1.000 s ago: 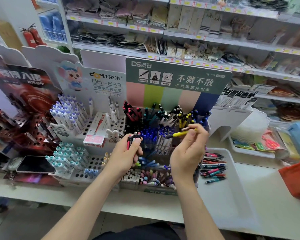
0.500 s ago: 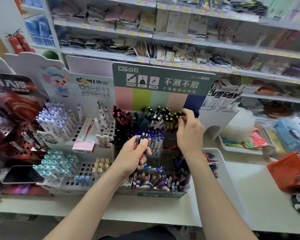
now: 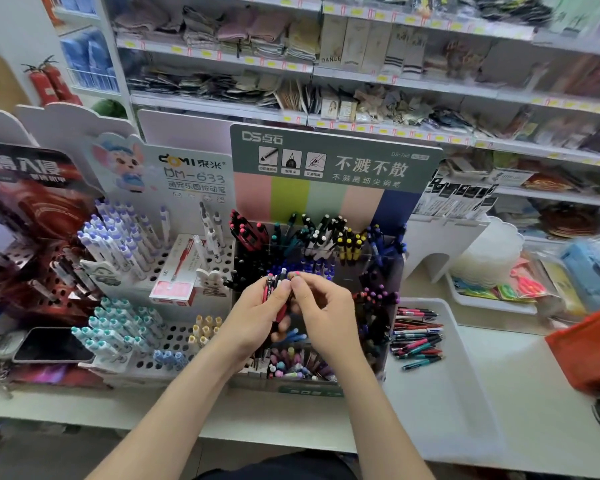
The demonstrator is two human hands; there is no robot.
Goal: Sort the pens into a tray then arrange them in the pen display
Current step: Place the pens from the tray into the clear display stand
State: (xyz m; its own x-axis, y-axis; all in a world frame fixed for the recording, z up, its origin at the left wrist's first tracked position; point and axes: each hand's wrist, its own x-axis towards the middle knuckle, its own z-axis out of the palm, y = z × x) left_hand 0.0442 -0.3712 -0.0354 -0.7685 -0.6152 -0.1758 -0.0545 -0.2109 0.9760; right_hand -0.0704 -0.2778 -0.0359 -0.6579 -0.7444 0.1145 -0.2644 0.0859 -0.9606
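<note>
Fingertips (image 3: 302, 284) of the right hand (image 3: 328, 317) pinch the top of one pen (image 3: 296, 274). It stands at the edge of the bundle of pens (image 3: 273, 289), which the left hand (image 3: 253, 322) grips upright, thumb and fingers curled round it, over the middle of the pen display (image 3: 321, 252).

Step judged: arranging, with a single pen being drawn for placement. The next move calls for matching cap colour to a compartment and seating the pen upright.

Display: far row grouped red, teal, white, yellow, blue; pink and purple caps nearer. The tray (image 3: 440, 403), right of the display, holds loose pens (image 3: 416, 336) heaped at its far end.
</note>
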